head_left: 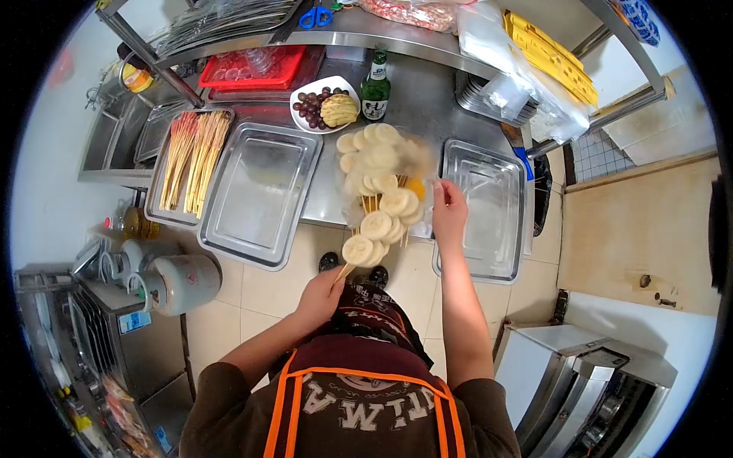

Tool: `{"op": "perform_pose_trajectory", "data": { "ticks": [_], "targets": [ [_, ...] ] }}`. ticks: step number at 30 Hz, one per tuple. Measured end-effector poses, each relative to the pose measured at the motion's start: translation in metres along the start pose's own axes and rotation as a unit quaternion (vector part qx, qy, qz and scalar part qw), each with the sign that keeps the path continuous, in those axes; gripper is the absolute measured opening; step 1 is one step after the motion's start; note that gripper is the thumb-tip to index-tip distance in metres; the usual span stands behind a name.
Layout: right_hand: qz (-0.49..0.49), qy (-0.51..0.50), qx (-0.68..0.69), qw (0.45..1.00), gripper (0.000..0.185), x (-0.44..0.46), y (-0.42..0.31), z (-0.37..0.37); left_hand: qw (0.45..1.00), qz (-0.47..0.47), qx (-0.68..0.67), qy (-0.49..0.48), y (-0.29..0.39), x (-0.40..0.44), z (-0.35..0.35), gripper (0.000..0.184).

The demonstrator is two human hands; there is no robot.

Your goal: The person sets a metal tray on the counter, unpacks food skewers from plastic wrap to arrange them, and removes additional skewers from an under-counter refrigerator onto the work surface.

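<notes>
My left hand is closed around the wooden ends of several skewers threaded with pale, round, coiled dough-like slices. These skewers reach up and away from my fist, over the table's front edge. More of the pale slices lie at their far end, in and around a clear plastic bag that is partly blurred, with an orange-yellow patch low on it. On the bag's right side my right hand has its thumb and fingers pinched together at the plastic edge. Exactly how much plastic it grips is hard to see.
Metal trays flank the skewers: one on the left, one on the right. Farther left, another tray holds wooden skewers. Behind stand a fruit plate and a green bottle, under a metal shelf. Gas cylinders stand lower left.
</notes>
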State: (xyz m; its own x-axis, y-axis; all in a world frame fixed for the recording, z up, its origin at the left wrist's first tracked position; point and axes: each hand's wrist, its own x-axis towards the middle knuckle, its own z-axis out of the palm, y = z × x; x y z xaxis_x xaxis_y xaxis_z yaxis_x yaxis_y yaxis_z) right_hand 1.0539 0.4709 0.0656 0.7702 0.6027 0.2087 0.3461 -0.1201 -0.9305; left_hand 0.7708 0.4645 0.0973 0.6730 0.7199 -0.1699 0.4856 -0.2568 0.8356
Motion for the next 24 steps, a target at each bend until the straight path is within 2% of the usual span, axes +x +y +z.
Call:
{"op": "perform_pose_trajectory", "data": {
  "ticks": [4, 6, 13, 15, 19, 22, 24],
  "targets": [
    [-0.042, 0.011, -0.044, 0.998, 0.015, -0.009, -0.019, -0.003, 0.999, -0.014, 0.023, 0.030, 0.016, 0.031, 0.016, 0.029],
    [-0.032, 0.024, -0.024, 0.999, 0.013, -0.011, -0.023, -0.001, 0.997, -0.028, 0.026, 0.072, 0.026, 0.049, 0.027, 0.037],
    [-0.054, 0.065, 0.023, 0.996, 0.015, -0.006, -0.011, 0.011, 0.994, -0.014, 0.075, 0.082, 0.021, 0.070, 0.070, 0.056],
    [-0.002, 0.073, 0.050, 0.996, 0.016, -0.001, 0.002, 0.011, 0.996, -0.002, 0.046, 0.073, 0.022, 0.062, 0.073, 0.059],
    [0.013, 0.089, 0.076, 0.993, 0.016, 0.003, 0.006, 0.012, 0.995, 0.042, 0.060, 0.065, 0.011, 0.060, 0.076, 0.060],
    [0.017, 0.049, 0.077, 0.996, 0.014, -0.005, -0.009, 0.012, 0.991, 0.070, 0.060, 0.095, 0.014, 0.066, 0.077, 0.060],
    [-0.046, 0.011, 0.019, 0.999, 0.014, -0.009, -0.017, 0.010, 0.993, 0.043, 0.049, 0.102, 0.023, 0.076, 0.080, 0.058]
  ]
}}
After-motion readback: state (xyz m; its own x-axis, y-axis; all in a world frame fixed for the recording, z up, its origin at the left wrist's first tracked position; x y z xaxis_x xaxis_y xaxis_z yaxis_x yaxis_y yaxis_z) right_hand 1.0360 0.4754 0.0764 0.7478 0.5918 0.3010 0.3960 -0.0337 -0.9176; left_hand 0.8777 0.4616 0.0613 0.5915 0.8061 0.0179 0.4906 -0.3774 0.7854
